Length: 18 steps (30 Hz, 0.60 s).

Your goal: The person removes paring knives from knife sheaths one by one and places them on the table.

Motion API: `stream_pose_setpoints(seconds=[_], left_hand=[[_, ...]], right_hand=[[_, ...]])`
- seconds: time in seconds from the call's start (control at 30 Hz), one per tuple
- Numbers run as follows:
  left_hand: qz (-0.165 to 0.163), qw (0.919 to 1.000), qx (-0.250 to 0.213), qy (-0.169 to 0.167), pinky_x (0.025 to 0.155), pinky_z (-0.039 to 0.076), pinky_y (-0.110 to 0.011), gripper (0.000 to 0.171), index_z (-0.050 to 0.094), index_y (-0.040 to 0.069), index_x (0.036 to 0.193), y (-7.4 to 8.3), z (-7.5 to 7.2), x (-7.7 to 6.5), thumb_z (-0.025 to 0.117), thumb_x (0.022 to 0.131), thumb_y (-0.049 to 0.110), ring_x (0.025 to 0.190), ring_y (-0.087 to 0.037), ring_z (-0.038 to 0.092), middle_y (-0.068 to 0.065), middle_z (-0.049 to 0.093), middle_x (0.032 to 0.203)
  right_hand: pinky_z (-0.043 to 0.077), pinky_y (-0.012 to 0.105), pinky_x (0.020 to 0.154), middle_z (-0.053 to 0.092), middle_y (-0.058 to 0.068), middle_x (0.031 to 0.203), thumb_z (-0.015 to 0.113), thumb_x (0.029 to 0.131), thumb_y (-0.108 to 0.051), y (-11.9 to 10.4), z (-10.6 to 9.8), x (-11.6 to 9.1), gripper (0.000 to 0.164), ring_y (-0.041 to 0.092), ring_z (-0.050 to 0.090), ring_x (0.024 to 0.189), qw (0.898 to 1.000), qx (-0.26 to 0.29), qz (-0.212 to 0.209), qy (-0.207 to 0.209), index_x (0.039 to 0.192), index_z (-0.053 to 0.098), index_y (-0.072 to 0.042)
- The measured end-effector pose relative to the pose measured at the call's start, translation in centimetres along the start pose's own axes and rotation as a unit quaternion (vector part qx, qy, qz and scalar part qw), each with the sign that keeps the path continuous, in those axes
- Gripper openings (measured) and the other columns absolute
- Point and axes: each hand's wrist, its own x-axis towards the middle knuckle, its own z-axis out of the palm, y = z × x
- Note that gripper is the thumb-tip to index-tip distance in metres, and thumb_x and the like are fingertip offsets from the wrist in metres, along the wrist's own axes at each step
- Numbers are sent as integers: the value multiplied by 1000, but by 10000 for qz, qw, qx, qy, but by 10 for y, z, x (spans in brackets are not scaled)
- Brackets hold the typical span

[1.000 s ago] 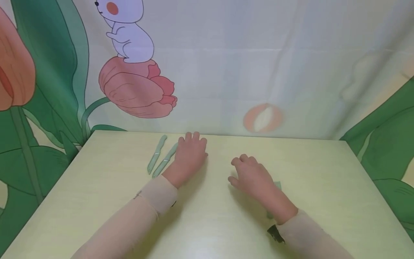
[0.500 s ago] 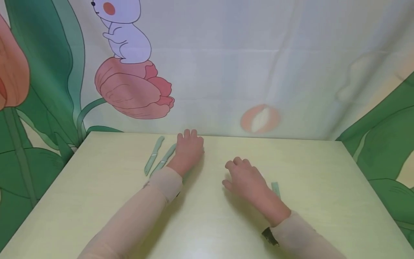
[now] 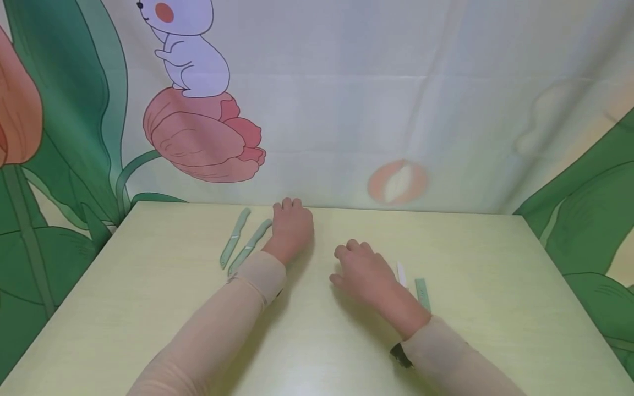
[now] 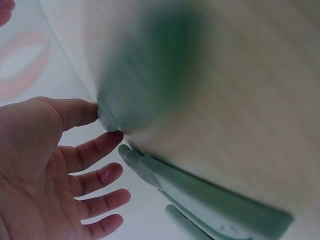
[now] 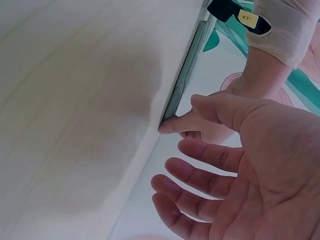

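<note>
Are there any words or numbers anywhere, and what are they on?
Yellow label on the black strap: dark marks, too small to read.
Rightmost green strip: faint marks, too small to read.
I can make out no other writing.

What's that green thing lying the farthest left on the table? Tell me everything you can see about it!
The green thing looks like a small covered knife: long, slim, pale green, maybe plastic. A thin whitish line crosses its middle, and its far end is rounded. It lies flat on the table, slanting, near the far edge. Its similar-looking neighbour lies just to its right, not touching. Neither the left hand nor the right hand touches it.
</note>
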Motion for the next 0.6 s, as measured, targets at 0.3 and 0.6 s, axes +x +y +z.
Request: stream_pose_setpoints(seconds=[0.3,0.6], left_hand=[[-420,9987,180,-216,113,30,-60,31,74,8,116,9,-3,-1,52,106,28,122,-39,45,-18,56,122],[-749,9957,259,-476,116,26,-63,39,73,6,121,18,1,3,48,106,32,130,-43,46,-22,59,129]], right_hand=[[57,46,81,66,10,115,75,97,-37,-16,3,9,40,30,65,103,9963,556,319,-568,122,71,-6],[49,39,58,58,6,88,78,93,-44,-31,17,14,38,24,56,76,9971,150,411,-616,84,62,-11]])
